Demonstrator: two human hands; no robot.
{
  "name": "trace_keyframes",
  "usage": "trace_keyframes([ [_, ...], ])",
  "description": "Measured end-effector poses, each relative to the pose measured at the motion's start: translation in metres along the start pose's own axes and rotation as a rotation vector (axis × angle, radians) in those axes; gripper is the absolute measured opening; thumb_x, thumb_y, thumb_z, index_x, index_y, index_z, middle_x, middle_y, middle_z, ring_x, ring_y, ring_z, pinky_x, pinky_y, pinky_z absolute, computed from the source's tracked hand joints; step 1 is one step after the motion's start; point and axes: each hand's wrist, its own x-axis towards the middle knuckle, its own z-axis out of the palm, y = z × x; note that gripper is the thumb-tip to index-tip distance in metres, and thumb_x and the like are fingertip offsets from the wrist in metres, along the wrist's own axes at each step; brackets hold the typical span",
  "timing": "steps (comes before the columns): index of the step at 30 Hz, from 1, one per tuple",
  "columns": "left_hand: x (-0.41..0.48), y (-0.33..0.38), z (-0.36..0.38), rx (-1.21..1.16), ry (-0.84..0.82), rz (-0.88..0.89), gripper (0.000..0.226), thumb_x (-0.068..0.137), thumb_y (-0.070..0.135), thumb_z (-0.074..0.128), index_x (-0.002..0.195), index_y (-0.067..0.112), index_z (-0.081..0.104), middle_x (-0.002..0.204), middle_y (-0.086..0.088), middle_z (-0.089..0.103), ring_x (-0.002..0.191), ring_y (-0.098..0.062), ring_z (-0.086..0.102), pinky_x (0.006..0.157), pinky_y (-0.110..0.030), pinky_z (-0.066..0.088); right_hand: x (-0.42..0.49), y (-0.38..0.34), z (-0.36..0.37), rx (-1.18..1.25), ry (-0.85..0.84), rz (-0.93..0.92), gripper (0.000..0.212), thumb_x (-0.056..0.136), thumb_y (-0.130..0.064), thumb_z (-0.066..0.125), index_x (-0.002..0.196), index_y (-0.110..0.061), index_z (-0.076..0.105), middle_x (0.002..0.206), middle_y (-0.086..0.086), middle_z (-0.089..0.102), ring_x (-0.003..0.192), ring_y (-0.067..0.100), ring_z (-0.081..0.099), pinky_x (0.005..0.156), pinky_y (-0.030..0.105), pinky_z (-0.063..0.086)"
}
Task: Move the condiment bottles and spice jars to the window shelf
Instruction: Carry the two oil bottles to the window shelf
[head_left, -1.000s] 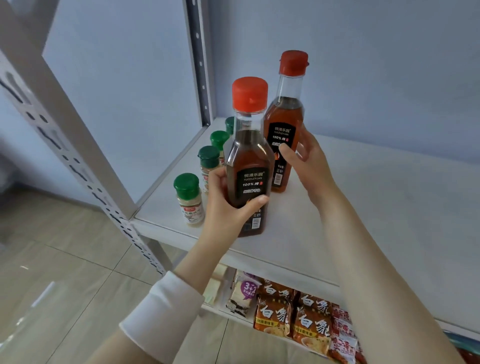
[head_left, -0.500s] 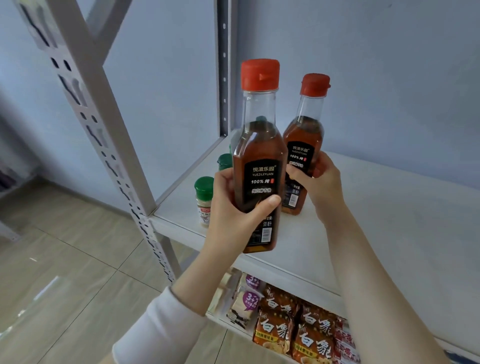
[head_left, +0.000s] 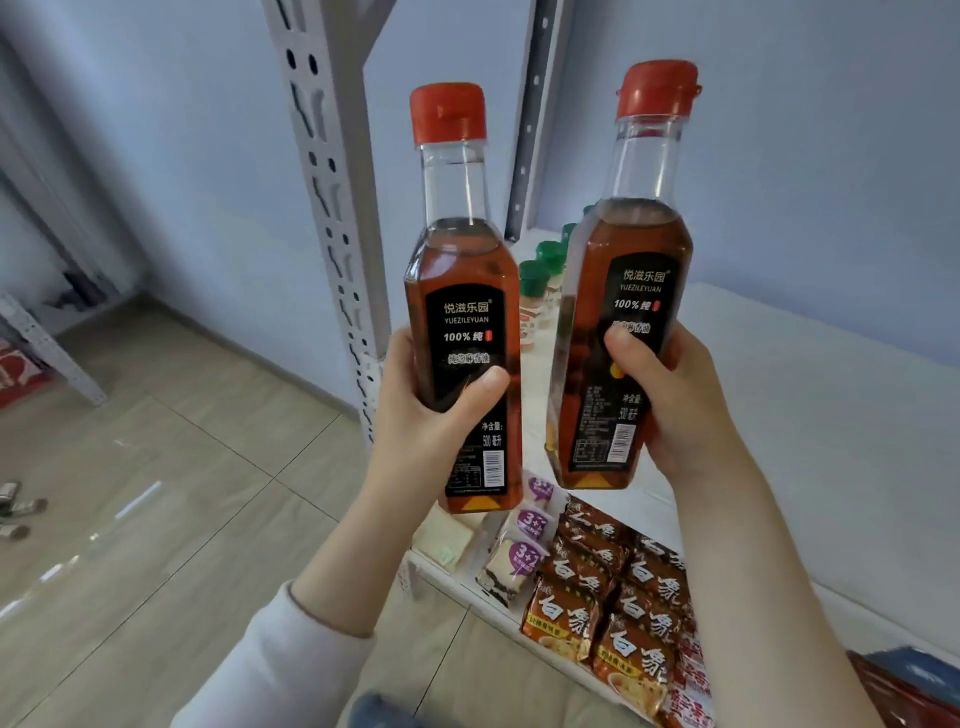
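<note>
Both bottles are in the air and upright, clear of the shelf (head_left: 831, 415). The left bottle (head_left: 462, 291) is in the left grip (head_left: 426, 421) and the right bottle (head_left: 628, 270) in the right grip (head_left: 680, 415). Each grip is wrapped round the labelled lower body, thumb across the front. The bottles are clear, rigid and more than half full of dark oil, so I judge them fairly heavy, smooth enough to slip, and breakable if they are glass. The flat sides below the shoulders give better purchase than the thin necks. With the hold this low, most of the weight sits above the grip, so tipping is the risk. The red caps (head_left: 448, 111) look closed. The green-capped jars (head_left: 535, 291) stand at the shelf's back left corner, seen between the bottles, and look small, light and easily toppled. The perforated post (head_left: 332, 208) rises just behind the left bottle, and the right bottle hangs near the shelf's front edge. Open room lies to the left, over the floor (head_left: 156, 467). Packs (head_left: 623, 597) fill the tier below.
</note>
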Motion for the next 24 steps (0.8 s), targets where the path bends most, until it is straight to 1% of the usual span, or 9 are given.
trace_keyframes([
  [3,-0.008,0.004,-0.031,-0.015,0.047,0.004,0.050,0.056,0.043,0.070,0.100,0.032,0.049,0.087,0.021,0.065,0.083,0.001,0.065,0.064,-0.014,0.051,-0.008,0.000,0.039,0.032,-0.099,0.033,0.035,0.063,-0.041,0.070,0.094,-0.025,0.062,0.085,-0.007,0.073,0.084,0.015,0.070,0.070,0.025,0.056],
  [5,-0.013,0.008,-0.057,-0.020,0.075,0.013,0.047,0.060,0.037,0.072,0.100,0.031,0.048,0.085,0.022,0.066,0.082,0.002,0.065,0.064,-0.013,0.050,-0.011,0.002,0.073,0.046,-0.152,0.050,0.037,0.063,-0.040,0.071,0.095,-0.024,0.063,0.086,-0.005,0.073,0.085,0.017,0.070,0.070,0.027,0.056],
  [7,-0.017,0.010,-0.089,-0.018,0.118,0.023,0.049,0.061,0.038,0.072,0.102,0.028,0.049,0.090,0.016,0.066,0.084,-0.001,0.066,0.067,-0.015,0.051,-0.013,0.006,0.111,0.063,-0.194,0.069,0.038,0.060,-0.042,0.073,0.093,-0.024,0.065,0.089,-0.001,0.073,0.086,0.020,0.070,0.072,0.032,0.055],
  [10,-0.024,0.012,-0.147,-0.005,0.197,0.028,0.054,0.060,0.043,0.070,0.105,0.024,0.049,0.099,0.005,0.064,0.088,-0.005,0.066,0.070,-0.019,0.052,-0.017,0.013,0.176,0.077,-0.287,0.084,0.034,0.058,-0.045,0.071,0.088,-0.028,0.069,0.093,0.001,0.073,0.088,0.021,0.070,0.075,0.036,0.055],
  [14,-0.035,0.012,-0.239,0.025,0.328,0.007,0.051,0.063,0.036,0.074,0.105,0.019,0.049,0.095,0.005,0.063,0.083,-0.002,0.065,0.067,-0.017,0.051,-0.028,0.024,0.274,0.084,-0.399,0.124,0.041,0.059,-0.046,0.072,0.094,-0.025,0.067,0.096,0.004,0.072,0.091,0.023,0.069,0.076,0.037,0.054],
  [16,-0.041,0.010,-0.285,0.036,0.404,-0.011,0.048,0.068,0.031,0.071,0.108,0.016,0.048,0.096,0.003,0.063,0.083,-0.002,0.065,0.068,-0.016,0.052,-0.034,0.032,0.325,0.088,-0.457,0.145,0.044,0.057,-0.046,0.072,0.094,-0.024,0.066,0.096,0.004,0.072,0.090,0.023,0.069,0.074,0.036,0.054],
  [20,-0.053,0.003,-0.371,0.043,0.567,-0.058,0.045,0.069,0.033,0.067,0.107,0.018,0.049,0.100,0.001,0.063,0.085,-0.003,0.065,0.070,-0.019,0.053,-0.045,0.048,0.421,0.084,-0.573,0.203,0.039,0.060,-0.040,0.075,0.094,-0.023,0.066,0.094,0.003,0.072,0.090,0.022,0.069,0.075,0.036,0.055],
  [22,-0.059,-0.002,-0.407,0.036,0.623,-0.090,0.046,0.069,0.036,0.067,0.108,0.022,0.049,0.102,0.002,0.063,0.088,-0.004,0.065,0.074,-0.023,0.055,-0.050,0.056,0.462,0.085,-0.647,0.237,0.032,0.067,-0.034,0.071,0.096,-0.023,0.065,0.093,0.001,0.073,0.089,0.020,0.070,0.071,0.032,0.055],
  [24,-0.065,-0.008,-0.438,0.041,0.678,-0.125,0.050,0.067,0.039,0.068,0.109,0.023,0.048,0.103,0.004,0.064,0.089,-0.004,0.065,0.074,-0.024,0.055,-0.055,0.063,0.497,0.080,-0.721,0.260,0.031,0.069,-0.033,0.069,0.098,-0.022,0.064,0.095,0.002,0.072,0.088,0.020,0.070,0.070,0.031,0.056],
])
